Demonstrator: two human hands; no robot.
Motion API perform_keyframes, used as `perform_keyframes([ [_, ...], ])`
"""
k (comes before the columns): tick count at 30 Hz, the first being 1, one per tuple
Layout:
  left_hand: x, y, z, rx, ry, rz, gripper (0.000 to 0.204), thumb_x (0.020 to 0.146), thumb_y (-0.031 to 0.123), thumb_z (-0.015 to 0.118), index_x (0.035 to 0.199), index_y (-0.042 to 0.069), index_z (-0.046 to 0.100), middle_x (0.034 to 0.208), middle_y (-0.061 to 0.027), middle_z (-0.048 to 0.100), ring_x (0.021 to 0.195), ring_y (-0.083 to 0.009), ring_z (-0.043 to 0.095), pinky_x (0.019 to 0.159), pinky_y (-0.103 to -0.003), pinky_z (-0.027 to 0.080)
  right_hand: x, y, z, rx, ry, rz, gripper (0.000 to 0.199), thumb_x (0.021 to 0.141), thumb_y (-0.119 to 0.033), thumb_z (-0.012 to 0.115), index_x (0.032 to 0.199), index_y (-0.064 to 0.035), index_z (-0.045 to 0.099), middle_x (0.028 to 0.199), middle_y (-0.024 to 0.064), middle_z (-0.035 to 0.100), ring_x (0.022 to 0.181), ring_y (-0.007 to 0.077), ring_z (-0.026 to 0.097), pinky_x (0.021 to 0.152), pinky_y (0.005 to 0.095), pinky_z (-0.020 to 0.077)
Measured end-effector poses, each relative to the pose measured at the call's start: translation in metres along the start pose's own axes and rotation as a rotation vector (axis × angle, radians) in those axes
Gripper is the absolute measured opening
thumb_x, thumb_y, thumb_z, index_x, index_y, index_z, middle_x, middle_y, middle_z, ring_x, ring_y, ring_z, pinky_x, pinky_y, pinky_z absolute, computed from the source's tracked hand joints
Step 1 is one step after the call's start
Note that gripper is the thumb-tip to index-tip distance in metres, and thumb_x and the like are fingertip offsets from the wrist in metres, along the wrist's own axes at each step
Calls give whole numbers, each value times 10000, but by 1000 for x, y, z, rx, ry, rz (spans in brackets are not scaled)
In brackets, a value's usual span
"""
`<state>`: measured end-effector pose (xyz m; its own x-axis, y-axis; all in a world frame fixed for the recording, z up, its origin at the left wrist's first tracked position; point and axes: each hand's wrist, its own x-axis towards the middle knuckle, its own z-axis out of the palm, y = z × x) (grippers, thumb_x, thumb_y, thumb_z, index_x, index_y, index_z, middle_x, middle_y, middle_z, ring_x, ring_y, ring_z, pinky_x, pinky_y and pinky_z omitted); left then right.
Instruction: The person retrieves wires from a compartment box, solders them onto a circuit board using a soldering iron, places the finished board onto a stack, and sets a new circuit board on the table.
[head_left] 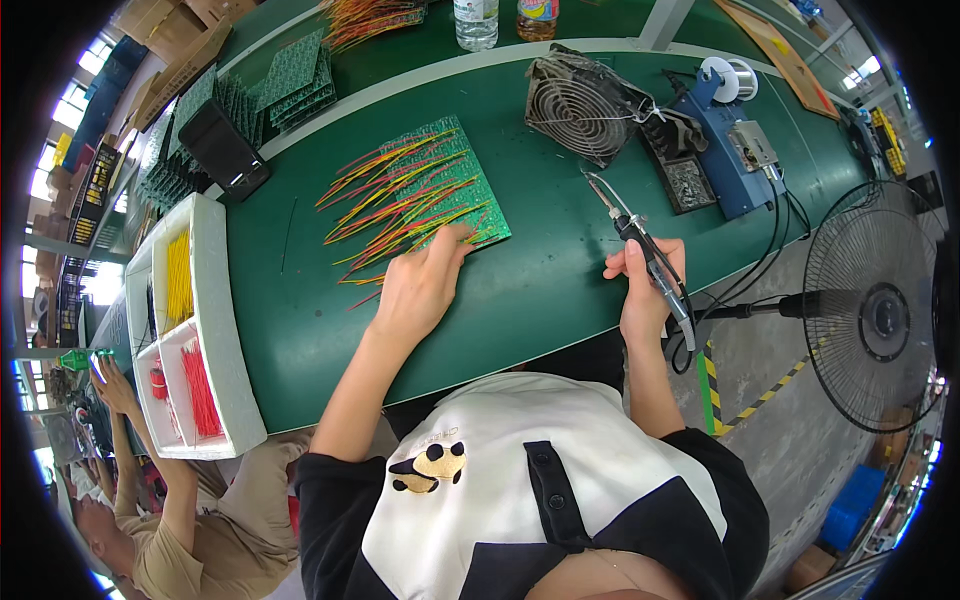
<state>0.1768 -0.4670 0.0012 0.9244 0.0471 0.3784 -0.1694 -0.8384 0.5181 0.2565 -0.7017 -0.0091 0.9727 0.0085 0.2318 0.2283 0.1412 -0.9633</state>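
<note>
A green circuit board point(487, 195) lies on the bench in front of me, with several red and yellow wires point(400, 200) sticking out from it to the left. At its near corner, my left hand point(420, 285) is closed, fingertips down against the board among the wires. Whatever its fingers pinch is hidden beneath them. In my right hand point(645, 290) is a soldering iron point(655, 262), its handle slanting and its tip pointing up and away over the bench. The tip is apart from the board.
A white foam box point(215, 300) with yellow and red wires stands left, near a black phone point(222, 150) and stacked boards point(298, 80). Behind the iron are a small fan point(580, 105), a blue soldering station point(725, 150) and a solder spool point(738, 80). A floor fan point(880, 310) stands right; a co-worker point(190, 540) sits left.
</note>
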Motion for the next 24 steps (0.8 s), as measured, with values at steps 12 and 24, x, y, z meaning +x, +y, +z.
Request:
perform_keyframes([
  [12,7,9,14,201,143,25,144,803,92,636,867,60,511,666,-59,612,496,-223,572,410,-309,422,-1,-4,5,-24,17,1,192,858,-109,597,909,0,448,676,103,582,588,148,570,545,246,474],
  [24,9,6,16,271,133,46,114,811,90,629,838,68,521,598,-44,579,458,-204,545,415,-301,409,-13,0,10,73,-72,65,197,846,-61,600,924,-1,430,676,120,595,555,139,584,534,247,492],
])
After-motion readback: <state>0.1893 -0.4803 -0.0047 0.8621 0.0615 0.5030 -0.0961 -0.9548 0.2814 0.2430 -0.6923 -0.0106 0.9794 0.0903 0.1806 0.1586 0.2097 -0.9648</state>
